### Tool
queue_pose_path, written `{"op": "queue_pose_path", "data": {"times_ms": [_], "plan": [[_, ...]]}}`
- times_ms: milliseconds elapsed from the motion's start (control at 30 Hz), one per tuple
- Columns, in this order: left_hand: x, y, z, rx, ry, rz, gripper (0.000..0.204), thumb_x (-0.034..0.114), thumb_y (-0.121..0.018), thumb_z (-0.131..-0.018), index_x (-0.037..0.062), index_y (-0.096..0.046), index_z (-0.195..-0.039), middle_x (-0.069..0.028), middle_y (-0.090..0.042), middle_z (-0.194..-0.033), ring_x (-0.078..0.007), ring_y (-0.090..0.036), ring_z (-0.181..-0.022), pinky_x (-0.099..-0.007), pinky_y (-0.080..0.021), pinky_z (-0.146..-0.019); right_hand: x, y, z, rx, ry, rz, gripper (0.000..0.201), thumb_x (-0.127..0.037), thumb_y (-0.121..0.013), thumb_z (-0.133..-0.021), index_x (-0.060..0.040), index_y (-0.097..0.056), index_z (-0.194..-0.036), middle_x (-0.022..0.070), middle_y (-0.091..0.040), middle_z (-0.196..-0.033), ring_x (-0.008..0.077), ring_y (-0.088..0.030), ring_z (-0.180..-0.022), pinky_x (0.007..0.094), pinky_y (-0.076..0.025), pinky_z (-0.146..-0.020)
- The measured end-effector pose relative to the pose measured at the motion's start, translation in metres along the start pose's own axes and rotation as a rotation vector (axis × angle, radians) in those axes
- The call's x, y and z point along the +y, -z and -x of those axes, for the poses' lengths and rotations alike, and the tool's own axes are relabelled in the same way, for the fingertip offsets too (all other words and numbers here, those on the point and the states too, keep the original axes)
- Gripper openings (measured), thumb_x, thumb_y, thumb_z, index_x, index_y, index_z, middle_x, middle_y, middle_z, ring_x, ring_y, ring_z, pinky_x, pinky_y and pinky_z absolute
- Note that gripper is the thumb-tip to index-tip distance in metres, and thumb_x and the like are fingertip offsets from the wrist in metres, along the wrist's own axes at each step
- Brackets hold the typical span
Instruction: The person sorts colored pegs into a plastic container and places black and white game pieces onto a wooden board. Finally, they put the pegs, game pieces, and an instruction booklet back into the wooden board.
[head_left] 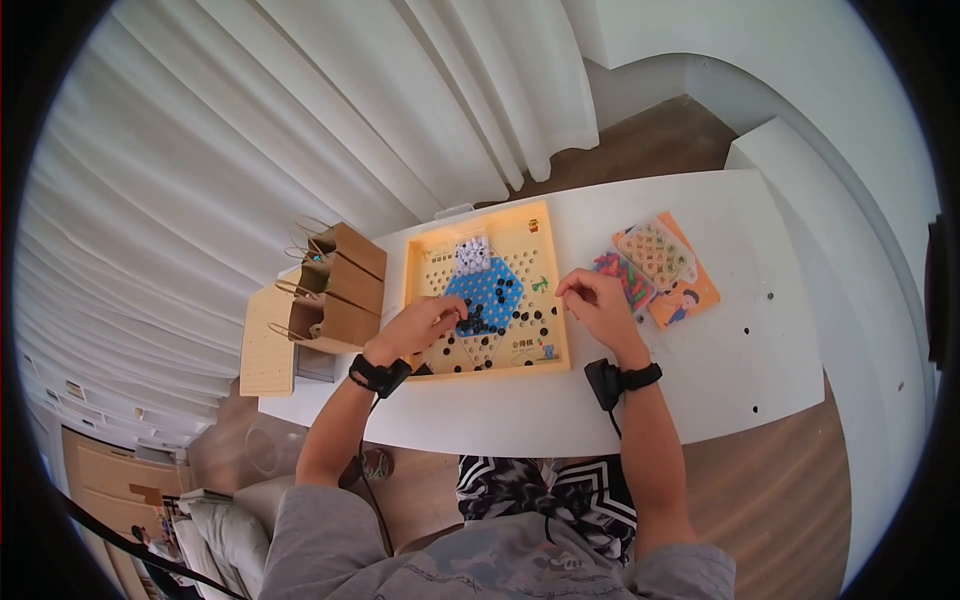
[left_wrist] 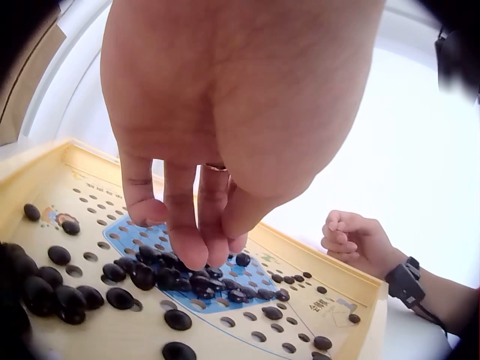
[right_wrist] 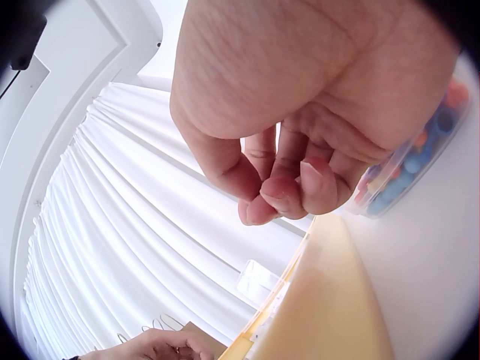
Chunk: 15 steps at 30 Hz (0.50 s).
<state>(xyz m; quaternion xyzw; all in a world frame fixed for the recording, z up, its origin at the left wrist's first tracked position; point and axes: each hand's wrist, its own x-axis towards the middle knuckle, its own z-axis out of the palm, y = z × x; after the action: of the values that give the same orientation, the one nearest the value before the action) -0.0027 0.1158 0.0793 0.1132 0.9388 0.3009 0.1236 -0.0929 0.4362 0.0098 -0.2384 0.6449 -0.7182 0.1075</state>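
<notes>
My left hand point(head_left: 422, 325) reaches over the left side of a yellow game board point(head_left: 553, 345). Its fingers point(left_wrist: 184, 217) point down, fingertips right at a cluster of black pieces point(left_wrist: 202, 285) on the blue hexagon point(head_left: 512, 285); no piece shows between them. More black pieces lie scattered over the board's holes. White pieces point(head_left: 472, 255) fill the far corner of the pattern. My right hand point(head_left: 600, 300) hovers by the board's right edge, fingers loosely bent and thumb close to the index finger point(right_wrist: 259, 210). Nothing shows in it.
Brown paper bags point(head_left: 345, 285) stand left of the board beside a wooden panel point(head_left: 268, 335). To the right, a clear box of coloured pegs point(head_left: 630, 280) lies by an orange booklet point(head_left: 705, 290). A few black pieces point(head_left: 746, 331) lie on the white table point(head_left: 700, 390).
</notes>
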Motion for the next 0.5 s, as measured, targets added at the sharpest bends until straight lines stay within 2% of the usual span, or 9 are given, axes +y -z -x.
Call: {"op": "queue_pose_path", "data": {"times_ms": [33, 267, 333, 500], "plan": [[0.003, 0.005, 0.002, 0.037, 0.061, 0.018, 0.006, 0.005, -0.061, -0.098, 0.0016, -0.064, -0.102, -0.0093, -0.068, -0.083, -0.0204, -0.067, -0.075, -0.0336, -0.052, -0.07, -0.001, 0.0, 0.0, 0.002, 0.004, 0.004, 0.008, 0.0, -0.061, -0.094, 0.0017, -0.069, -0.095, -0.0002, -0.065, -0.076, 0.0032, -0.057, -0.068, 0.0212, -0.045, -0.063], [-0.011, 0.019, 0.029, -0.042, 0.114, -0.103, 0.007, 0.006, -0.066, -0.097, 0.0013, -0.066, -0.101, -0.0105, -0.07, -0.082, -0.0232, -0.069, -0.074, -0.0345, -0.052, -0.069, -0.001, -0.003, 0.0, 0.008, 0.005, 0.037, 0.006, 0.001, -0.062, -0.092, 0.0018, -0.068, -0.093, 0.0006, -0.062, -0.071, 0.0031, -0.054, -0.065, 0.0221, -0.042, -0.06], [-0.014, 0.016, 0.034, -0.045, 0.019, -0.044, 0.009, 0.009, -0.068, -0.095, 0.0009, -0.066, -0.097, -0.013, -0.071, -0.081, -0.0296, -0.069, -0.075, -0.038, -0.053, -0.069, -0.004, -0.002, 0.0, 0.003, 0.012, 0.129, 0.006, 0.001, -0.061, -0.092, 0.0015, -0.067, -0.092, 0.0007, -0.061, -0.07, 0.0035, -0.051, -0.062, 0.0226, -0.04, -0.058], [-0.006, 0.012, 0.044, -0.069, 0.003, -0.055, 0.009, 0.009, -0.068, -0.095, 0.0001, -0.067, -0.096, -0.0131, -0.071, -0.084, -0.0307, -0.069, -0.077, -0.0381, -0.053, -0.07, 0.002, -0.005, 0.0, 0.014, 0.008, 0.132, 0.004, 0.001, -0.062, -0.091, 0.0011, -0.066, -0.091, 0.0004, -0.06, -0.069, 0.0036, -0.049, -0.06, 0.0227, -0.038, -0.056]]}}
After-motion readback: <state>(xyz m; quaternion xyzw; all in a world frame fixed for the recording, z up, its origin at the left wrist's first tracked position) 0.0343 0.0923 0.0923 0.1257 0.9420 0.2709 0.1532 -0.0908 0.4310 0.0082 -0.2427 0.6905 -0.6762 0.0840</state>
